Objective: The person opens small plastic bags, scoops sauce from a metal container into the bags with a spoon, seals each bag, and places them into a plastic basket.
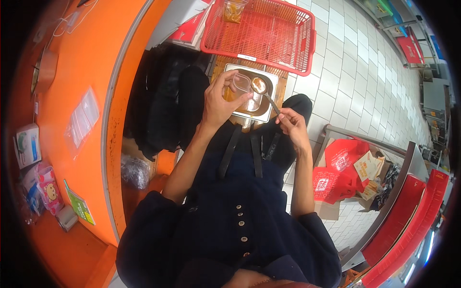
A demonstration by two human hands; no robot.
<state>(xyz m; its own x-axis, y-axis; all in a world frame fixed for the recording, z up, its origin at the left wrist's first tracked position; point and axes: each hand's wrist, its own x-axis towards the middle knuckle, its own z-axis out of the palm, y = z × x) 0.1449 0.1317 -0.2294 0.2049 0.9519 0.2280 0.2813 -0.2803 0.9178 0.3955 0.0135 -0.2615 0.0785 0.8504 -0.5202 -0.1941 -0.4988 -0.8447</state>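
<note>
A rectangular stainless steel food pan stands before me on a wooden surface, with brownish liquid inside. Over its left part, my left hand holds a small clear plastic cup between thumb and fingers, tilted towards the ladle. My right hand grips the end of the handle of a small metal ladle, whose round bowl is beside the cup and above the pan. The bowl looks filled with orange-brown liquid. How much liquid the cup holds, I cannot tell.
Beyond the pan is a red plastic basket with a zip bag of orange-brown contents in it. An orange counter on the left bears empty-looking plastic bags. Red bags lie at the right, beside a metal rail.
</note>
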